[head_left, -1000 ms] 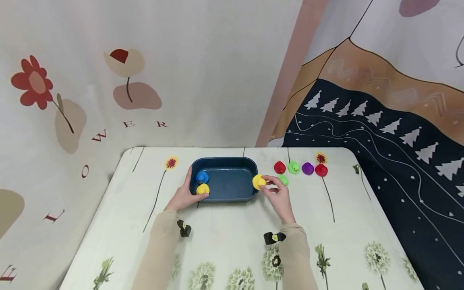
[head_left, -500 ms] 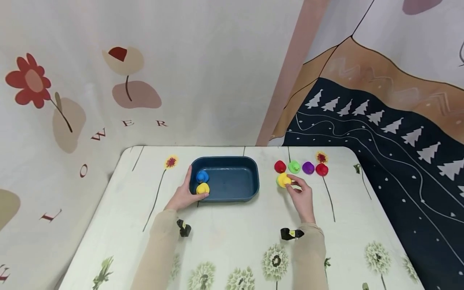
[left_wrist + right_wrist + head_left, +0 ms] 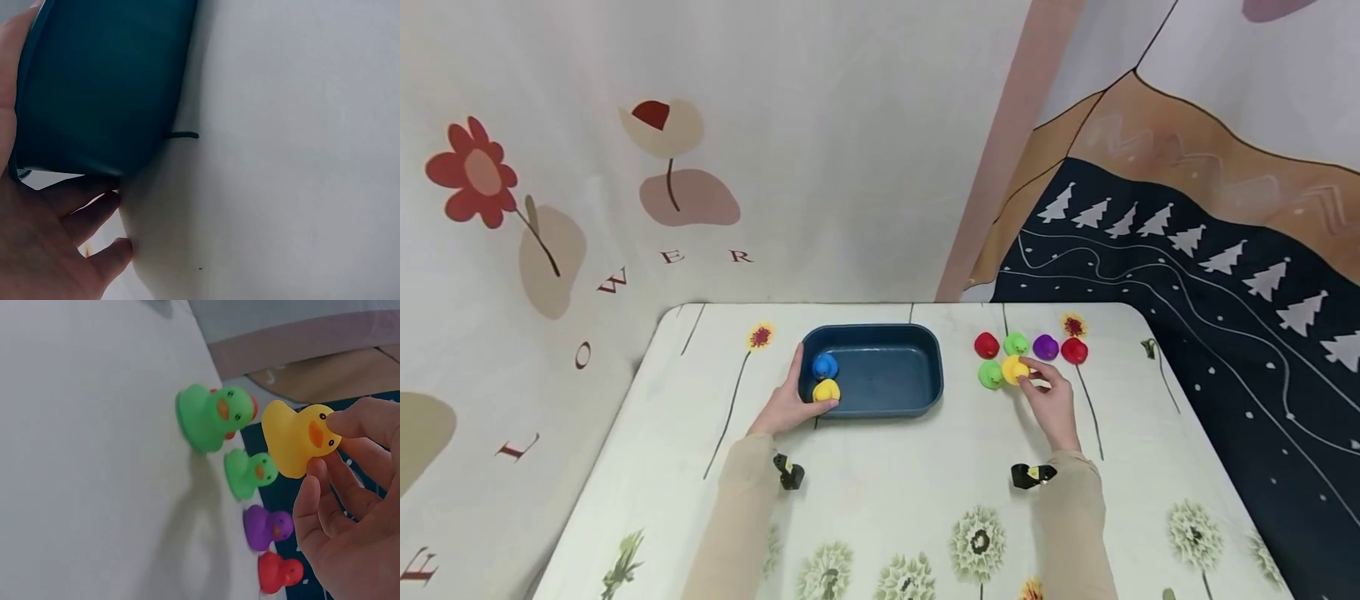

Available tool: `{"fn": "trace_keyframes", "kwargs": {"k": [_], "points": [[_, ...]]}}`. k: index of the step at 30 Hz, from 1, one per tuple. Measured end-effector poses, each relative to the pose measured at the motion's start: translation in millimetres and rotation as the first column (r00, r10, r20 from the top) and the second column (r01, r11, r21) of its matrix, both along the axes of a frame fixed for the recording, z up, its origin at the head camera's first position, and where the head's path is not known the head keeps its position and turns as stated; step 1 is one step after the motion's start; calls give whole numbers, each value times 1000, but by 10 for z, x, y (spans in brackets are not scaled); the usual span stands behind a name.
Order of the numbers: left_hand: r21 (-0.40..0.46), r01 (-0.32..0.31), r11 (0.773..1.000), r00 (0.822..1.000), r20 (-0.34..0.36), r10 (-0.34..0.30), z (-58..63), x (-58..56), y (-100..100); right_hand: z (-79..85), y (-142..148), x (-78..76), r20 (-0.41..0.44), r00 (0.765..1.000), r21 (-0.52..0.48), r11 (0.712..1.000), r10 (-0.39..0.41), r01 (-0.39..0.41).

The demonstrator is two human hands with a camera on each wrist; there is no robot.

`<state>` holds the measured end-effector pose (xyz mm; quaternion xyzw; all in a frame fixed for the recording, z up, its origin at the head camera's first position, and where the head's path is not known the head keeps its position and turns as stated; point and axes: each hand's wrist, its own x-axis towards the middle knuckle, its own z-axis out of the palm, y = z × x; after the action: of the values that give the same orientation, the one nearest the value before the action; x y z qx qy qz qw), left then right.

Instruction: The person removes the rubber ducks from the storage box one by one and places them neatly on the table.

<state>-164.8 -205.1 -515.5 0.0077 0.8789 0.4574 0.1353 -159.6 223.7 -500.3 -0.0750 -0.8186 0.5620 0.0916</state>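
My right hand pinches a yellow rubber duck between thumb and fingertips, held up close beside a green duck right of the tub. Behind them stands a row of ducks: a red one, a green one, a purple one and another red one. With my left hand I grip the near left corner of a dark blue tub, thumb along the front and fingers along the side. Inside at the left are a blue duck and another yellow duck.
A white cloth with printed flowers covers the table. Patterned curtains hang right behind its far edge and at both sides. A small black camera sits at the right wrist, another at the left.
My right hand has carried the yellow duck rightward from the tub's right rim, past the front green duck, to that duck's right side. The left hand stays on the tub.
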Motion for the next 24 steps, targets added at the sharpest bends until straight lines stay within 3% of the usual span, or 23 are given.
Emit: {"fn": "trace_keyframes", "kwargs": {"k": [6,14,24], "points": [[10,-2,1000,1000,1,2,21,18,-11,-120,76,-23,-6,1000,29,1000,3,-3],[9,8,1000,1000,0,-8,9,10,-35,-248,129,-56,86,996,34,999,-13,10],[12,-5,1000,1000,-3,5,35,36,-26,-311,148,-141,135,989,49,998,-53,47]]}}
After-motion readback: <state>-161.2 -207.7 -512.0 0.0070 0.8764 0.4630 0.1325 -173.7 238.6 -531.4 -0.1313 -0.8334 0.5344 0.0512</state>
